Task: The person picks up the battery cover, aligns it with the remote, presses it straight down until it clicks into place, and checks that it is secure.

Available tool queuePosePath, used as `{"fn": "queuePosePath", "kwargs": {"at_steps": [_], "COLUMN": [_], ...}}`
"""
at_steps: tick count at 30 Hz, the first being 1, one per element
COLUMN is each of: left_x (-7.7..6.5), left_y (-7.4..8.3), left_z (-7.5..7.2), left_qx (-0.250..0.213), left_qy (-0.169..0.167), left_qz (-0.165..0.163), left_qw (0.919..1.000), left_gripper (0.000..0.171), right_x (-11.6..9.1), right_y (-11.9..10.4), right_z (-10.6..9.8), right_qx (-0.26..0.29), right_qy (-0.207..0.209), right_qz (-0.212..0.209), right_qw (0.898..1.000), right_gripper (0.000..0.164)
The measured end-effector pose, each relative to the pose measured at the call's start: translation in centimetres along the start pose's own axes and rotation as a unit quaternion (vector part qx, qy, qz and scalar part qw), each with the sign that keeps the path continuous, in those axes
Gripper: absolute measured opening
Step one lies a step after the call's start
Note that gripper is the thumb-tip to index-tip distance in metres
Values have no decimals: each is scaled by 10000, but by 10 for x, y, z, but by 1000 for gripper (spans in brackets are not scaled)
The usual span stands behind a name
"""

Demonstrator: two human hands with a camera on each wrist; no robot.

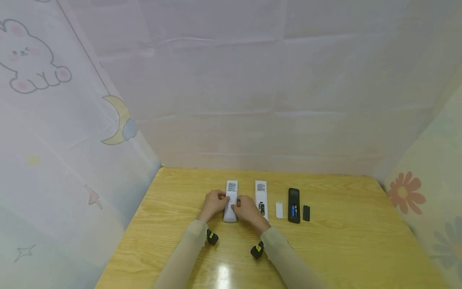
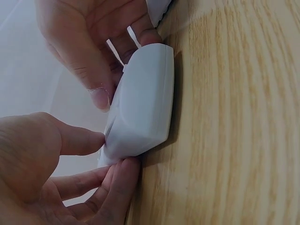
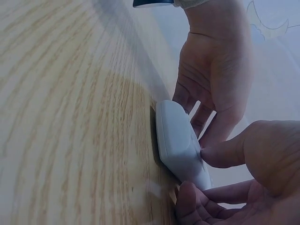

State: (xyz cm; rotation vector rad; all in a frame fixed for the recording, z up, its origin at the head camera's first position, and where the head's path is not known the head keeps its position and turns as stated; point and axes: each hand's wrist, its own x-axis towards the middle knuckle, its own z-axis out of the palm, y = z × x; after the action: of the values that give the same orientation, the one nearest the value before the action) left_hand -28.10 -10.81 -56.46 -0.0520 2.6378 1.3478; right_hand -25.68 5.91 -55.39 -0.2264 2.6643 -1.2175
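A white remote control [image 1: 231, 212] lies back side up on the table between my two hands, its printed label at the far end. My left hand [image 1: 213, 204] grips its left edge, thumb [image 2: 83, 141] on the upper face and curled fingers [image 2: 123, 180] along the side. From the other edge my right hand [image 1: 248, 208] holds it the same way, its thumb [image 3: 225, 152] pressing the back near the battery cover and its fingers [image 3: 188, 201] against the side. The remote's rounded near end [image 2: 145, 93] faces both wrist cameras.
Right of my hands lies a second white remote [image 1: 261, 194] with batteries showing, partly behind my right wrist. Farther right are a white battery cover [image 1: 279, 210], a black remote [image 1: 294, 194] with batteries exposed and a black cover [image 1: 306, 213]. A curtain [image 1: 252, 140] hangs behind the table [image 1: 343, 249].
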Motion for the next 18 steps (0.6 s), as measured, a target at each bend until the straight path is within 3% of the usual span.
{"fn": "queuePosePath", "kwargs": {"at_steps": [8,14,18], "left_x": [-1,-2,-2], "left_y": [0,3,5], "left_z": [0,-3,-3], "left_qx": [44,33,43], "left_qy": [36,59,64], "left_qz": [41,-3,-11], "left_qw": [10000,10000,10000], "left_gripper": [31,33,34], "right_x": [-6,-9,-11], "right_y": [1,-3,-6], "right_z": [-5,-12,-19], "right_qx": [-18,60,-108], "right_qy": [-26,80,211], "right_qz": [-111,-69,-160], "right_qw": [9999,9999,9996], "right_gripper": [22,49,52]}}
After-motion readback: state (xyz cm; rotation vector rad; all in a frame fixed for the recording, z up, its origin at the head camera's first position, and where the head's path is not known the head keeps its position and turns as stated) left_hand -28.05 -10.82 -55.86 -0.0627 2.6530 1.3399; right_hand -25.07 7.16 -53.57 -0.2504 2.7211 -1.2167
